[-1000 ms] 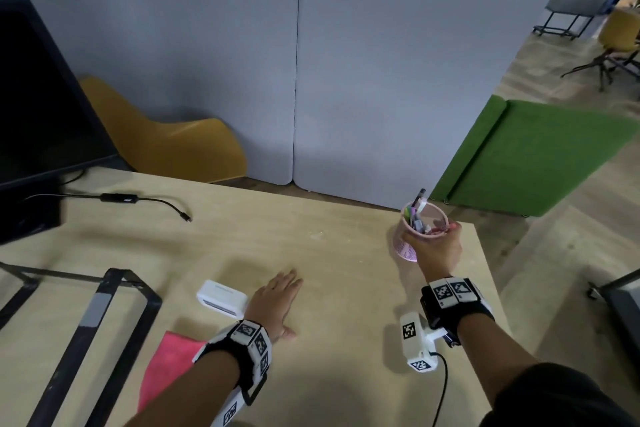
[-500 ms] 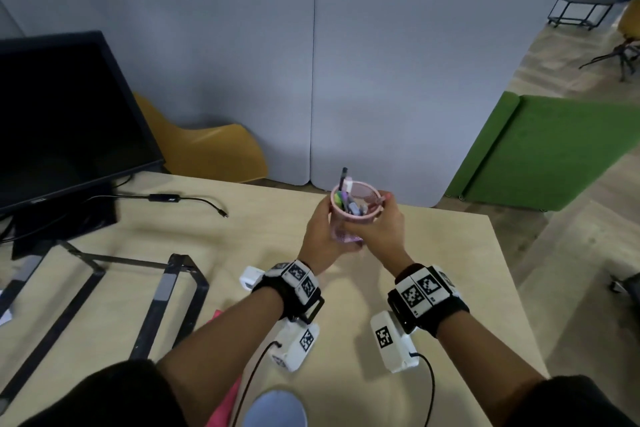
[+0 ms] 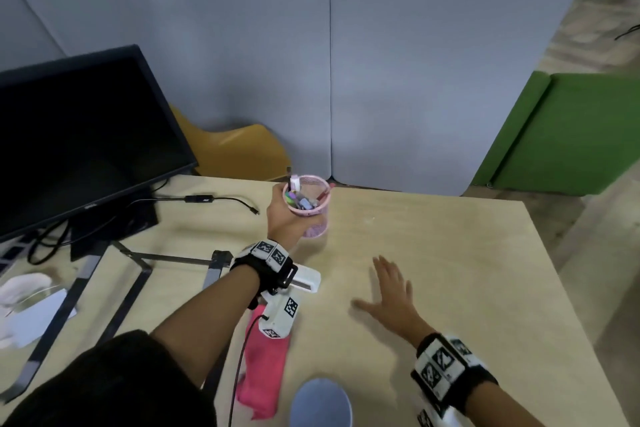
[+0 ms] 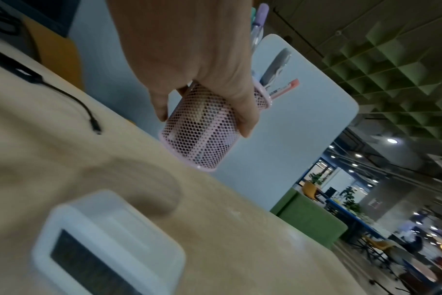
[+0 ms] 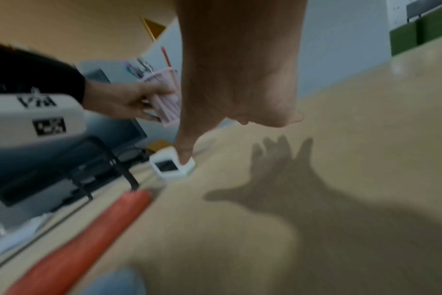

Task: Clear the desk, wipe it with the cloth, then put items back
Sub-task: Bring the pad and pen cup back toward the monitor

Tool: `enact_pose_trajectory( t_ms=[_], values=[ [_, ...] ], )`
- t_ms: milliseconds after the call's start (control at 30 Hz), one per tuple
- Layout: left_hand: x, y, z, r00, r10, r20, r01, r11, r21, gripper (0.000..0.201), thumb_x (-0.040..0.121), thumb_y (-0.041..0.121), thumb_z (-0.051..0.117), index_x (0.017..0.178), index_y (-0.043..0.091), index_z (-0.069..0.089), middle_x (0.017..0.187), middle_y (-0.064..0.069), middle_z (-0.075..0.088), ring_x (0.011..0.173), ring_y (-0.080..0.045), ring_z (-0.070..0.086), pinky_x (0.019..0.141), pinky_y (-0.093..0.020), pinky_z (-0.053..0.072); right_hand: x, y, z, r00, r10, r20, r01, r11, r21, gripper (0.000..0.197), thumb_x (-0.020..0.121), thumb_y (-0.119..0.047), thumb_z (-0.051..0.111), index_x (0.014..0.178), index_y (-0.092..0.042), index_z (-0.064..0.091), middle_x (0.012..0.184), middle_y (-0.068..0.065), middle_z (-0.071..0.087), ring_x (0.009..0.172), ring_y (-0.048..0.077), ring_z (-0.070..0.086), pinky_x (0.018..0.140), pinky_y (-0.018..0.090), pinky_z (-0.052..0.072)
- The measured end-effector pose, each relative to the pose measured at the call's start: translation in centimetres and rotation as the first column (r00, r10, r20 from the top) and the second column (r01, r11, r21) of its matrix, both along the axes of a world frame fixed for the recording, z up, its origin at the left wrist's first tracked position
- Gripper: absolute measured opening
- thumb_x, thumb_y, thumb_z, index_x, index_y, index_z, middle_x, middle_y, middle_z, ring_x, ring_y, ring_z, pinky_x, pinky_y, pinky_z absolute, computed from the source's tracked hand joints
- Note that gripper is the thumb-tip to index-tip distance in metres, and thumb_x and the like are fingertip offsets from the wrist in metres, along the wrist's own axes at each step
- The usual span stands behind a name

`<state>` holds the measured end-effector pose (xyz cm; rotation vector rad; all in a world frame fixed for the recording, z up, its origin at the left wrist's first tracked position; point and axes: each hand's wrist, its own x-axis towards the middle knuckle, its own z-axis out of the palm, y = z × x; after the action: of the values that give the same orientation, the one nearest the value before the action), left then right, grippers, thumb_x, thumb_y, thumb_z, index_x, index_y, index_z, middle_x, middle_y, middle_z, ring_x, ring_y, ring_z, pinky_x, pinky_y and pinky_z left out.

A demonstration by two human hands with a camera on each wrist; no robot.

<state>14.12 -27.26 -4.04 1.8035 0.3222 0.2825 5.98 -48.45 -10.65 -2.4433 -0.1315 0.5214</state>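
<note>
My left hand [image 3: 289, 218] grips a pink mesh pen cup [image 3: 309, 210] full of pens, thumb and fingers curled round its wall [image 4: 202, 129], a little above the wooden desk [image 3: 450, 270] near its far edge. My right hand [image 3: 391, 289] hovers open with spread fingers low over the desk's right half, holding nothing; its shadow falls on the wood in the right wrist view. A folded pink cloth [image 3: 265, 367] lies near the front edge under my left forearm. A small white clock-like device [image 3: 308, 279] sits beside my left wrist.
A black monitor [image 3: 79, 135] stands at the back left with a cable [image 3: 221, 199] trailing across the desk. A black metal stand [image 3: 138, 260] lies in front of it. White items [image 3: 24, 291] sit at far left. A blue-grey round object [image 3: 320, 404] is at the front edge.
The pen cup passed from my right hand, through both hands, to my left hand alone and moved left. My right hand let go and dropped open over the desk's right side.
</note>
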Motion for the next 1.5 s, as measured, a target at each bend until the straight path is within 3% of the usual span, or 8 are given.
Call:
enact_pose_trajectory(
  t_ms=[100, 200, 533, 867, 1033, 1233, 1367, 1500],
  values=[
    [0.2, 2.4, -1.0, 0.993, 0.094, -0.068, -0.088, 0.993, 0.084, 0.072, 0.045, 0.017, 0.092, 0.104, 0.022, 0.05, 0.097, 0.004, 0.066, 0.09, -0.019, 0.064, 0.079, -0.031, 0.053, -3.7, -0.6, -3.7, 0.978, 0.115, -0.174, -0.14, 0.98, -0.14, 0.164, 0.018, -0.097, 0.037, 0.146, -0.012, -0.02, 0.144, -0.002, -0.039, 0.134, 0.022, -0.039, 0.11, 0.057, -0.011],
    [0.3, 4.1, -2.3, 0.977, 0.194, -0.092, -0.183, 0.976, 0.122, 0.076, 0.047, 0.019, 0.092, 0.111, 0.016, 0.051, 0.105, -0.003, 0.067, 0.092, -0.022, 0.063, 0.079, -0.029, 0.052, -5.2, -1.0, -5.6, 0.984, 0.106, -0.144, -0.138, 0.964, -0.229, 0.16, 0.025, -0.098, 0.037, 0.139, -0.007, -0.029, 0.139, 0.0, -0.047, 0.11, 0.01, -0.062, 0.11, 0.056, -0.013],
    [0.2, 5.6, -6.4, 0.945, 0.247, -0.216, -0.222, 0.966, 0.136, 0.073, 0.055, 0.011, 0.089, 0.115, 0.01, 0.048, 0.107, -0.01, 0.065, 0.092, -0.026, 0.061, 0.074, -0.025, 0.044, -4.9, -0.8, -5.1, 0.968, 0.145, -0.205, -0.198, 0.943, -0.267, 0.155, 0.018, -0.099, 0.026, 0.131, -0.016, -0.039, 0.127, -0.01, -0.059, 0.108, 0.012, -0.062, 0.109, 0.055, -0.017],
    [-1.5, 4.9, -5.7, 0.953, 0.241, -0.185, -0.244, 0.97, 0.006, 0.081, 0.051, 0.007, 0.087, 0.117, 0.01, 0.04, 0.113, -0.008, 0.057, 0.098, -0.025, 0.059, 0.074, -0.029, 0.051, -5.2, -0.7, -4.8, 0.971, 0.15, -0.186, -0.194, 0.949, -0.248, 0.158, 0.018, -0.099, 0.028, 0.138, -0.015, -0.033, 0.138, -0.003, -0.048, 0.13, 0.026, -0.042, 0.109, 0.057, -0.016],
    [-6.4, 4.2, -6.0, 0.978, 0.099, -0.182, -0.082, 0.992, 0.099, 0.092, 0.05, 0.013, 0.081, 0.13, 0.016, 0.035, 0.129, -0.001, 0.044, 0.119, -0.02, 0.047, 0.102, -0.037, 0.044, -5.6, 0.0, -3.8, 0.98, 0.089, -0.178, -0.135, 0.955, -0.265, 0.159, 0.026, -0.091, 0.053, 0.145, -0.016, -0.022, 0.15, 0.003, -0.035, 0.138, 0.028, -0.032, 0.112, 0.059, -0.01],
    [-17.1, 4.0, -7.9, 0.907, -0.19, -0.376, 0.345, 0.848, 0.403, 0.094, 0.076, 0.026, 0.073, 0.149, 0.01, 0.016, 0.158, -0.004, 0.011, 0.147, -0.022, 0.009, 0.121, -0.038, 0.014, -5.9, 3.5, -2.4, 0.99, -0.032, -0.136, -0.002, 0.969, -0.248, 0.106, 0.071, -0.036, 0.077, 0.148, -0.008, 0.01, 0.157, 0.013, -0.01, 0.144, 0.033, -0.009, 0.115, 0.054, 0.001],
    [-22.2, 5.5, -9.1, 0.877, -0.151, -0.455, 0.365, 0.825, 0.431, 0.081, 0.083, 0.018, 0.067, 0.146, 0.003, 0.018, 0.153, -0.011, 0.019, 0.141, -0.027, 0.025, 0.118, -0.038, 0.024, -7.2, 8.2, -1.5, 0.998, -0.035, -0.05, 0.028, 0.99, -0.137, 0.063, 0.08, -0.029, 0.061, 0.133, -0.006, 0.037, 0.142, 0.015, 0.031, 0.131, 0.033, 0.029, 0.106, 0.041, 0.028],
    [-24.7, 6.5, -10.0, 0.875, -0.106, -0.472, 0.308, 0.874, 0.375, 0.057, 0.085, 0.012, 0.063, 0.134, 0.001, 0.037, 0.134, -0.014, 0.035, 0.123, -0.031, 0.041, 0.105, -0.04, 0.037, -8.6, 13.2, -1.9, 0.991, -0.093, -0.097, 0.094, 0.996, 0.004, 0.061, 0.066, -0.032, 0.045, 0.116, 0.004, 0.045, 0.118, 0.021, 0.045, 0.108, 0.033, 0.043, 0.087, 0.035, 0.038]
  ],
)
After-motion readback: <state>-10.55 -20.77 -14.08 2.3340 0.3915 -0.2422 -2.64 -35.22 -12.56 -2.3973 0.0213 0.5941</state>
